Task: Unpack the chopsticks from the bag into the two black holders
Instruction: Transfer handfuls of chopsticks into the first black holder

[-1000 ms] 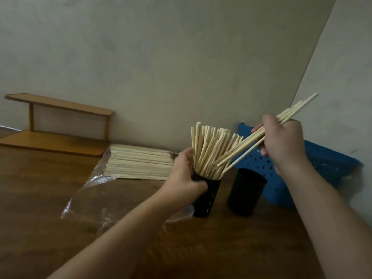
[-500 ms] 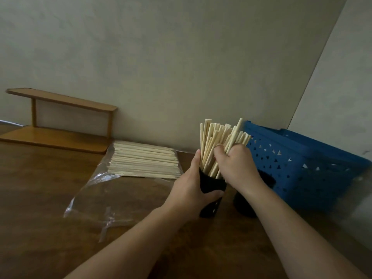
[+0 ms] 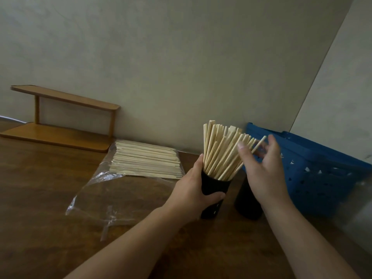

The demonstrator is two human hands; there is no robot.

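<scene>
- The left hand (image 3: 193, 190) grasps the nearer black holder (image 3: 215, 193), thumb up along its left side by the rim and fingers curled round its front.
- That holder stands on the brown table (image 3: 50, 198) and is packed with chopsticks (image 3: 221, 152) that fan out toward the right.
- The right hand (image 3: 261, 170) is released, with the fingers spread and mostly straight just beside the fanned tips; its thumb lies against the rightmost sticks, and nothing is gripped.
- The second black holder (image 3: 246, 204) stands just right of the first, partly hidden behind the right wrist; what is inside it cannot be seen.
- More chopsticks lie flat in a stack (image 3: 145, 160) at the far end of the clear plastic bag (image 3: 120, 190), left of the holders.
- A blue basket (image 3: 314, 170) sits against the wall to the right, and a wooden shelf (image 3: 60, 121) stands at the far left.
- Half a second ago the right hand was clenched over the tops of the sticks in the holder; now it has opened and lifted away to the right.
- A second ago it carried a bundle of sticks in the air, which now stands in the holder.
- The left hand has kept its hold throughout.
</scene>
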